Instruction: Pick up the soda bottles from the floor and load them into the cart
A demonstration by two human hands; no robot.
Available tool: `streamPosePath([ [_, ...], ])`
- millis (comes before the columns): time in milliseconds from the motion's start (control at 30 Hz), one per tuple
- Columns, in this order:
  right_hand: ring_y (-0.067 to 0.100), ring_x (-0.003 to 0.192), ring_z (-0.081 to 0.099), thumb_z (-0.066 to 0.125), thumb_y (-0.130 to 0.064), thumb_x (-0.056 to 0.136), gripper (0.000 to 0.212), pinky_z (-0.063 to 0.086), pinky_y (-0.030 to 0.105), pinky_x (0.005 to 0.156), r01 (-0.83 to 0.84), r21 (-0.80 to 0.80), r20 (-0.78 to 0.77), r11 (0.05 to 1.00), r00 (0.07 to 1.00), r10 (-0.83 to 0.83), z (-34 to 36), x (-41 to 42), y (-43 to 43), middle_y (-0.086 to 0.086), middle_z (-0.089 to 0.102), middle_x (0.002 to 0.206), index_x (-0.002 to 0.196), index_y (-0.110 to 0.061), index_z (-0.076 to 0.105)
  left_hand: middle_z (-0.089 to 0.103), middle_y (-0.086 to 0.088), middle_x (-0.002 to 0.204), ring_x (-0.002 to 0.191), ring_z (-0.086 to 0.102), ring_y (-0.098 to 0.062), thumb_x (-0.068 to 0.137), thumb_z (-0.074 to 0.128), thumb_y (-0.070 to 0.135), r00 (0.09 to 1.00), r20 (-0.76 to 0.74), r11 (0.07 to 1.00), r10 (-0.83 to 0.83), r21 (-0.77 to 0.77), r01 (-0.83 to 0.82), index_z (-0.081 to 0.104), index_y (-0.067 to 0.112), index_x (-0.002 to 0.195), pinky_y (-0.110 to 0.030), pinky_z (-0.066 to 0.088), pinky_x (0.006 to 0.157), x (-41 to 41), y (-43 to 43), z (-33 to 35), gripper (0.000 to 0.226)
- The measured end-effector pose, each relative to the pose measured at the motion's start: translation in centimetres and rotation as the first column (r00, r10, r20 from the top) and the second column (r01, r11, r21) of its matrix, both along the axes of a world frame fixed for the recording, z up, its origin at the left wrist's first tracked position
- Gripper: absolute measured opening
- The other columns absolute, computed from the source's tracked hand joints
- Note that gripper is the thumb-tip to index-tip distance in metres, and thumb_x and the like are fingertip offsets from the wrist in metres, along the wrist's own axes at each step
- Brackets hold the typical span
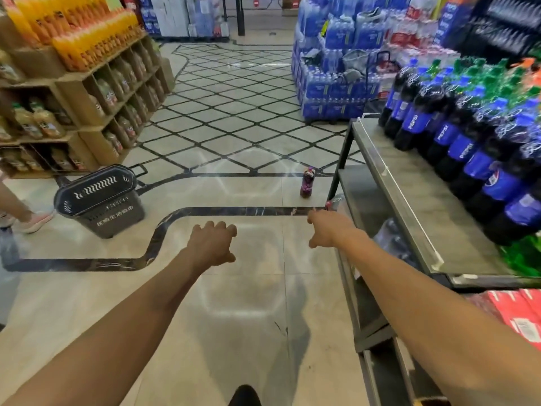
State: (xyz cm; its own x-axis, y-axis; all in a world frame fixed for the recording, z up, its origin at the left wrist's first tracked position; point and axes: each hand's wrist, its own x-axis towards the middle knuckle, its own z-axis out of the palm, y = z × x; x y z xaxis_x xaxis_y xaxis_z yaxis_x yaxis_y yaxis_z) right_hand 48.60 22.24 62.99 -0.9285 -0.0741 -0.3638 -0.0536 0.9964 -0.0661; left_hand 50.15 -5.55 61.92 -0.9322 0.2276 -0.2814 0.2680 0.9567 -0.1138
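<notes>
A small dark soda bottle with a purple label stands upright on the tiled floor ahead, beside the corner of a metal shelf. The dark grey shopping basket cart stands on the floor to the left, tilted, with its opening toward me. My left hand reaches forward over the floor with fingers loosely curled and nothing in it. My right hand stretches out short of the bottle, fingers bent downward, holding nothing. Both hands are apart from the bottle.
A metal shelf on the right carries large cola and green soda bottles. A cardboard display of juice bottles stands on the left. Another person's leg and shoe are at the left edge. Stacked water packs lie beyond.
</notes>
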Motion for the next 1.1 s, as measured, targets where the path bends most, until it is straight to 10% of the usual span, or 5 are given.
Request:
streamPosePath([
  [1100, 0.031, 0.120, 0.059, 0.078, -0.033, 0.087, 0.065, 0.053, 0.042, 0.093, 0.217, 0.021, 0.035, 0.976, 0.975, -0.218, 2.4, -40.0, 7.1, 0.009, 0.059, 0.135, 0.143, -0.018, 0.048, 0.054, -0.001, 0.145, 0.134, 0.049, -0.028, 0.086, 0.071, 0.053, 0.957, -0.008, 0.956, -0.291, -0.037, 0.290, 0.048, 0.030, 0.142, -0.048, 0.043, 0.106, -48.2, 9.3, 1.5, 0.065],
])
